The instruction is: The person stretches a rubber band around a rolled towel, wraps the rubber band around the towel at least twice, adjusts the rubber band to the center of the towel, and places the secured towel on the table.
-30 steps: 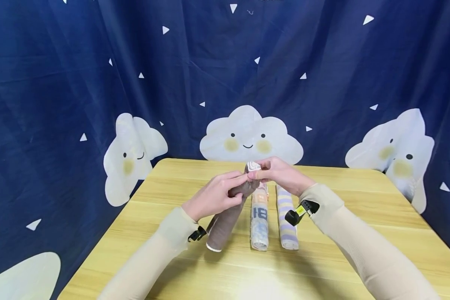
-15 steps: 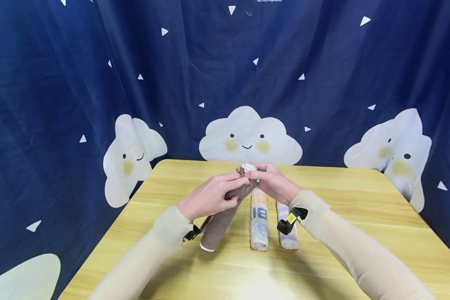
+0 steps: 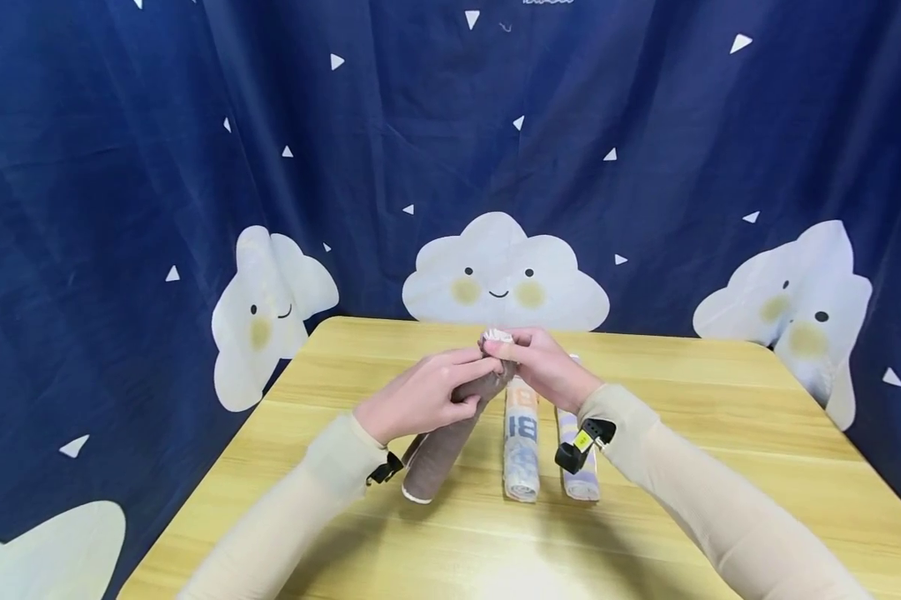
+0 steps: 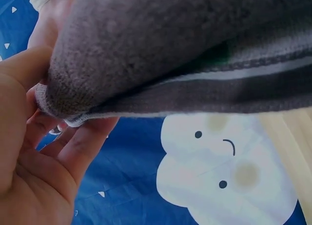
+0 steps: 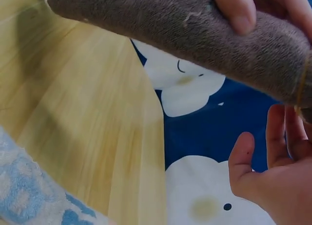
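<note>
Grey-brown plush cloth, wound into a long rolled towel [image 3: 441, 457], is grasped by both hands and slants above the table [image 3: 720, 433], its far end raised and its near end pointing down toward the person. Left hand [image 3: 420, 396] holds the upper half, thumb on the near side and fingers over the top, so most of the length runs out beyond the grip toward the lower left. Right hand [image 3: 551, 368] pinches the far end, thumb and fingers just beside the whitish coiled layers there; the two grips lie close together. From the right wrist, a thin yellowish band [image 5: 301, 88] crosses the roll near that end, while one digit of the right hand stands free below the cloth. From the left wrist, the roll passes above the palm, and its layered edge shows a pale border along a darker strip. Beneath and right of the held roll, a second rolled towel with "18" printed on it [image 3: 522, 446] lies on the wood, and a purple-striped rolled towel [image 3: 582, 482] lies beside it, apart, partly hidden by the right wrist's black strap [image 3: 573, 457]. Behind the table hangs a navy curtain [image 3: 435, 108] with smiling clouds.
</note>
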The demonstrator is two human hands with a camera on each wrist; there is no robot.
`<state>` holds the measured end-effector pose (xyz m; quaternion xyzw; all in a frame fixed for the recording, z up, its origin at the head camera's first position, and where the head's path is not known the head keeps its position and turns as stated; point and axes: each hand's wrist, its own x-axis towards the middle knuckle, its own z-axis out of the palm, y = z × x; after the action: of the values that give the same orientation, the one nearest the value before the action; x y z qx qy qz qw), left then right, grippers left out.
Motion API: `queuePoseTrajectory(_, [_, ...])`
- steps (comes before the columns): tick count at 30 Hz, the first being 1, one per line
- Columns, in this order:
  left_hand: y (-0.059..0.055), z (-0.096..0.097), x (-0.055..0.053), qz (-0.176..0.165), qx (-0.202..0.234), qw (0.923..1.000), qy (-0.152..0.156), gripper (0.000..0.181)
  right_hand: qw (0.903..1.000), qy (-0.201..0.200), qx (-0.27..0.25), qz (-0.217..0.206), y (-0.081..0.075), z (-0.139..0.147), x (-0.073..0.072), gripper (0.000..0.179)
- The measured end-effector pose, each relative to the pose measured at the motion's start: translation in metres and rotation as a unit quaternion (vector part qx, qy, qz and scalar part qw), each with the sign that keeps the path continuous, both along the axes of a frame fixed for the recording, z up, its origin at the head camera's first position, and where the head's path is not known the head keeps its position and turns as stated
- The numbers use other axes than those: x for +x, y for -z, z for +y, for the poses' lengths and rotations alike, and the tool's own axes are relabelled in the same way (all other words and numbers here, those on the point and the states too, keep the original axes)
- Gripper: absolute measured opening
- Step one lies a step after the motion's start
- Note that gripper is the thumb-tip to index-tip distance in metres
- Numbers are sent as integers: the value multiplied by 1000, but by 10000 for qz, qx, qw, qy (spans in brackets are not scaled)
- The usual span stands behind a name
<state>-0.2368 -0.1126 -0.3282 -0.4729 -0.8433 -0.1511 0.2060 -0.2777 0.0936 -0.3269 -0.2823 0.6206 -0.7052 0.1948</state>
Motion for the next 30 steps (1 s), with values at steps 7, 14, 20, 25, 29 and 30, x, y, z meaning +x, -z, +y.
queuePoseTrajectory(7, [5,-1,-1,187,430,9989,-12,40,9993,198,154,287,-7,3,2,30])
queuePoseTrajectory(14, [-25,-1,0,1038,1703,9794,325,13,9935,-198,850,724,-10,12,7,30])
queuePoseTrajectory(20, [-80,18,-5,693,403,9909,1080,15,9875,-211,1199,997,-17,6,11,25])
queuePoseTrajectory(25, [-109,31,-4,387,-1151,9862,1128,19,9900,-162,1103,862,-16,3,12,16])
queuePoseTrajectory(29, [-117,38,-2,640,-1784,9773,948,20,9903,-128,1086,862,-15,3,11,21])
queuePoseTrajectory(30, [-119,41,-2,673,-1928,9750,875,21,9902,-96,1092,869,-15,4,11,23])
